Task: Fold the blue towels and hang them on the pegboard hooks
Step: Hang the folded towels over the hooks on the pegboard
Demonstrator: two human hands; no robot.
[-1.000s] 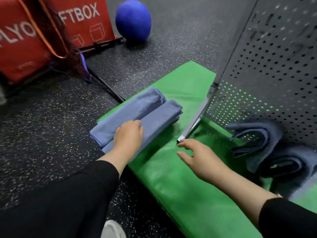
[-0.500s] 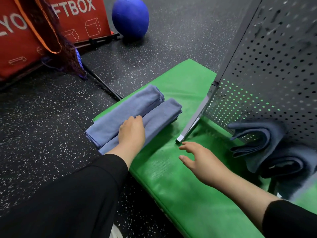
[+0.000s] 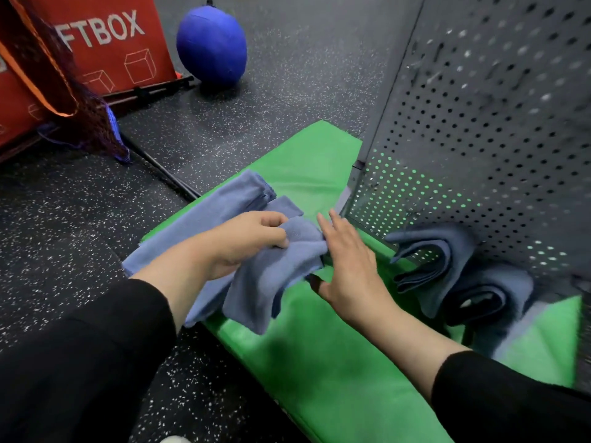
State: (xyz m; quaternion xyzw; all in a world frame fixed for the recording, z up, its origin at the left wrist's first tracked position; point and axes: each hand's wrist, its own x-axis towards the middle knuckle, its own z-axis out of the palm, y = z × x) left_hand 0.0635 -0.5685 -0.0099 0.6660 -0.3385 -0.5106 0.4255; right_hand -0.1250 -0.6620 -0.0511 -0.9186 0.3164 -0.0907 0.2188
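My left hand (image 3: 246,241) grips a folded blue towel (image 3: 271,276) by its middle and holds it lifted off the green mat (image 3: 319,362), its ends drooping down. A second folded blue towel (image 3: 204,215) lies flat on the mat behind it. With straight fingers, my right hand (image 3: 348,263) touches the right side of the lifted towel. Two more folded blue towels (image 3: 438,260) (image 3: 486,295) hang behind the grey pegboard (image 3: 479,123) at the right, seen through and below its lower edge.
The pegboard stands upright on the mat, on a metal foot (image 3: 347,193). A blue ball (image 3: 212,46) and red fabric boxes (image 3: 105,43) sit on the speckled black floor behind. A dark net bag (image 3: 86,116) with an orange strap hangs at the left.
My left hand has closed on the nearer towel and lifted it off the mat. My right hand has moved left to touch that towel.
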